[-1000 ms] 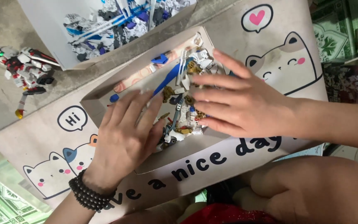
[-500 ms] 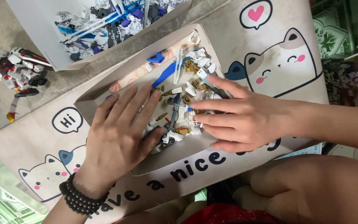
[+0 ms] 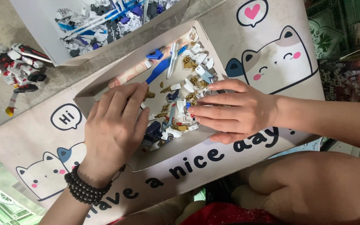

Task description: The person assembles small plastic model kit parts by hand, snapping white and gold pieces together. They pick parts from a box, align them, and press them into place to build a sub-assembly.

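Both hands have drawn a little apart since half a second ago, uncovering more of the small model parts heaped in the shallow cardboard tray on the cat-printed mat. The left hand lies flat, fingers spread over the tray's left half, gripping nothing visible. The right hand presses outstretched fingers on the pile, likewise holding nothing.

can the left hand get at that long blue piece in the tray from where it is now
Probably yes. The left hand lies flat in the shallow cardboard tray, and the long blue piece lies just beyond its fingers with nothing on top of it. The right hand rests off to the other side, clear of that path.
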